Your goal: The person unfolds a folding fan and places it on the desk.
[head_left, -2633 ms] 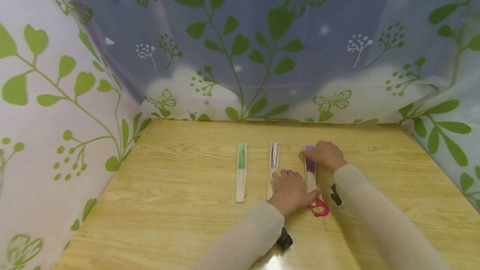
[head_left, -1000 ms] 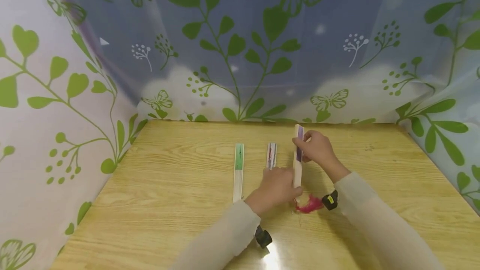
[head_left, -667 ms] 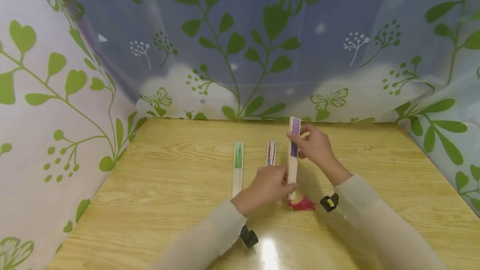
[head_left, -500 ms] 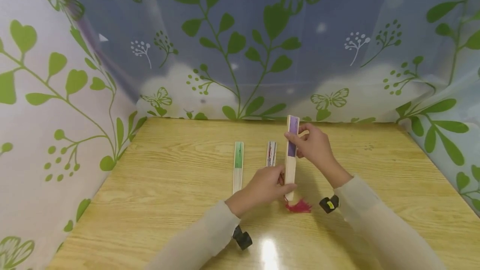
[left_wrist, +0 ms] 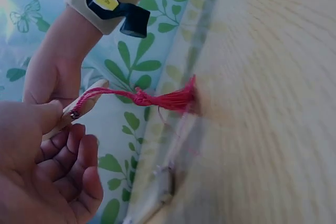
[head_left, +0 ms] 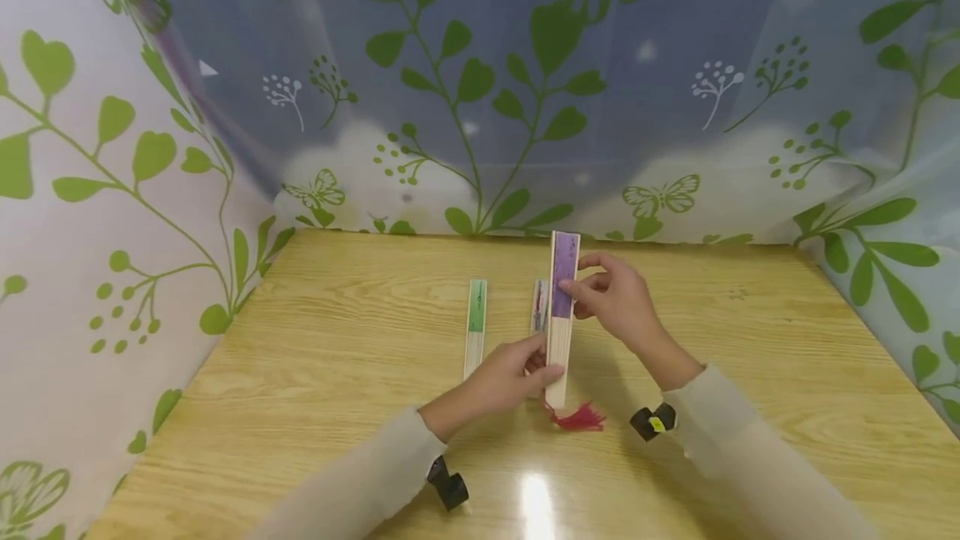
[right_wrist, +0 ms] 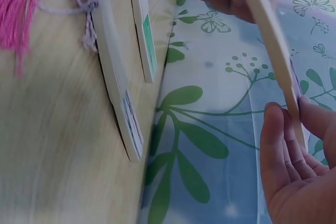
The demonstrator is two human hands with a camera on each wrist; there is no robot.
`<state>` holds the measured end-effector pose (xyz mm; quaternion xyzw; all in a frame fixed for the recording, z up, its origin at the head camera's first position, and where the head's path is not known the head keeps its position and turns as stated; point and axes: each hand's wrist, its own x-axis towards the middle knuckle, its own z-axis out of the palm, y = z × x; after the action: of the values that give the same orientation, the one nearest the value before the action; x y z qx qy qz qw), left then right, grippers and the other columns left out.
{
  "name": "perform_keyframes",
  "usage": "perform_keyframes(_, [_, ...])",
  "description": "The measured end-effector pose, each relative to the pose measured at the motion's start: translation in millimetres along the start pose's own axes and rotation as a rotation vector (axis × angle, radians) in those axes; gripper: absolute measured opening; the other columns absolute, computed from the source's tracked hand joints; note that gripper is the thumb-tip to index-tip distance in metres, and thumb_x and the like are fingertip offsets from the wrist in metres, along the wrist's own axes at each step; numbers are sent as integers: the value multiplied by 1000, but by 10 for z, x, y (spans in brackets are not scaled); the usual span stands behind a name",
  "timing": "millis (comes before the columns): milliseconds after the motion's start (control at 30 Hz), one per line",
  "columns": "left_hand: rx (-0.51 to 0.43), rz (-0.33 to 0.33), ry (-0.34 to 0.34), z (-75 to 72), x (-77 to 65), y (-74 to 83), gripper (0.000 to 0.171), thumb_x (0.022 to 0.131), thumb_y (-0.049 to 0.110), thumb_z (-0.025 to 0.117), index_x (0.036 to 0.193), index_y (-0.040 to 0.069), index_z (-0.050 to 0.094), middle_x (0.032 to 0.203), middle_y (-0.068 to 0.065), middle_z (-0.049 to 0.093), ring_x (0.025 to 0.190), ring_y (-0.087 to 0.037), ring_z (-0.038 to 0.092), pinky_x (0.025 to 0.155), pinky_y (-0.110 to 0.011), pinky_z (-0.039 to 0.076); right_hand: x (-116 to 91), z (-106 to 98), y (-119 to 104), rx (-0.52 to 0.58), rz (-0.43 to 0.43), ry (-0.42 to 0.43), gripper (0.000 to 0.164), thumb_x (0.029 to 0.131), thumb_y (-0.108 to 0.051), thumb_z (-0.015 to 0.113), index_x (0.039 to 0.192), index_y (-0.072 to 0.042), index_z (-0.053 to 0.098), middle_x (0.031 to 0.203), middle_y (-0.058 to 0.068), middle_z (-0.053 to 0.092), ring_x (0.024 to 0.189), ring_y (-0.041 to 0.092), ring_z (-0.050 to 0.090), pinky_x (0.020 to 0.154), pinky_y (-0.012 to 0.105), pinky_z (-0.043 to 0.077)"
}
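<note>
A: If we place everything by the purple fan (head_left: 560, 330), what is the largest thing around it?

B: The leaf-patterned curtain (head_left: 480, 98), hanging beyond it. Next comes the wooden table (head_left: 330, 390), below it: the fan is now held up off the wood, where in the earliest picture it lay flat.

A: And the hands?

B: The right hand (head_left: 621, 298) is at the fan's purple upper part, pinching it between thumb and fingers. The left hand (head_left: 504, 377) pinches its bare lower end, thumb in front, fingers bent behind.

A: Has the fan itself changed?

B: Yes. Over the last half second it has shifted left, and its purple face has turned more toward the head view. It remains folded.

A: What else lies near it?

B: The green fan (head_left: 477, 312), well to its left, and the white fan (head_left: 537, 312), just to its left and partly hidden. Smallest is the pink tassel (head_left: 583, 418), strung from its lower end.

A: So what does that mean for the work?

B: I'd judge the lifting done: the purple fan looks steadied at two places, with both hands taken up by it.
</note>
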<state>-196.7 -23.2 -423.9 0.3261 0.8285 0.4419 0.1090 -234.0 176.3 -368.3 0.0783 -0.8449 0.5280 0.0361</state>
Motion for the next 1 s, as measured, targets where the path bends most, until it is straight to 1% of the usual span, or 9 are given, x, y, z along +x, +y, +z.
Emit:
perform_keyframes(133, [-57, -33, -17, -6, -60, -69, 16, 103, 22, 51, 95, 10, 56, 81, 1, 63, 71, -11, 57, 61, -19, 49, -17, 52, 41, 63, 4, -36, 37, 92, -16, 69, 119, 4, 53, 80, 15, 71, 67, 26, 70, 66, 39, 60])
perform_keyframes(233, [-110, -66, -22, -2, -87, -97, 17, 103, 21, 51, 96, 8, 59, 84, -2, 66, 79, -19, 65, 68, -22, 54, -30, 89, 70, 78, 11, -54, 37, 93, -15, 68, 120, 4, 53, 81, 15, 71, 69, 28, 70, 68, 43, 60])
perform_keyframes(333, [-105, -86, -6, 4, -100, -126, 18, 101, 22, 54, 92, 8, 61, 87, -2, 68, 82, -20, 65, 71, -24, 54, -41, 132, 98, 96, 10, -68, 36, 93, -13, 67, 121, 4, 53, 82, 16, 71, 69, 28, 70, 69, 43, 60])
perform_keyframes(433, [-92, -114, 29, 11, -114, -155, 18, 99, 24, 58, 89, 9, 62, 91, -3, 69, 86, -17, 66, 74, -24, 54, -52, 180, 124, 134, 12, -81, 36, 94, -10, 65, 124, 6, 52, 86, 18, 71, 70, 27, 70, 70, 45, 60])
perform_keyframes(533, [-162, -152, 69, 26, -129, -174, 17, 98, 21, 60, 94, 5, 65, 94, -7, 70, 89, -17, 67, 75, -26, 56, -62, 215, 141, 169, 26, -81, 38, 95, -7, 62, 128, 6, 50, 91, 19, 70, 69, 21, 69, 71, 42, 60])
perform_keyframes(700, [-331, -198, 113, 46, -131, -188, 19, 96, 10, 62, 104, -7, 65, 91, -16, 71, 79, -22, 69, 68, -30, 59, -62, 247, 158, 211, 21, -81, 40, 96, -1, 58, 132, 11, 47, 96, 23, 67, 69, 11, 64, 72, 33, 60])
perform_keyframes(767, [-349, -201, 113, 46, -129, -195, 19, 96, 7, 61, 104, -9, 65, 89, -17, 71, 75, -21, 69, 66, -31, 60, -59, 255, 163, 216, 13, -86, 40, 96, 0, 57, 132, 12, 46, 97, 24, 66, 70, 10, 64, 72, 30, 60])
perform_keyframes(867, [-355, -197, 101, 37, -137, -200, 18, 96, 5, 59, 104, -10, 65, 89, -18, 71, 73, -18, 68, 67, -31, 60, -58, 272, 168, 224, 13, -89, 38, 96, 0, 58, 130, 13, 48, 98, 25, 66, 70, 10, 64, 72, 30, 60])
perform_keyframes(1000, [-376, -224, 101, 32, -154, -206, 19, 96, 7, 60, 105, -10, 65, 89, -18, 71, 73, -18, 68, 67, -31, 60, -56, 304, 179, 245, 35, -88, 34, 95, 0, 59, 125, 15, 51, 95, 22, 67, 70, 10, 65, 72, 29, 60])
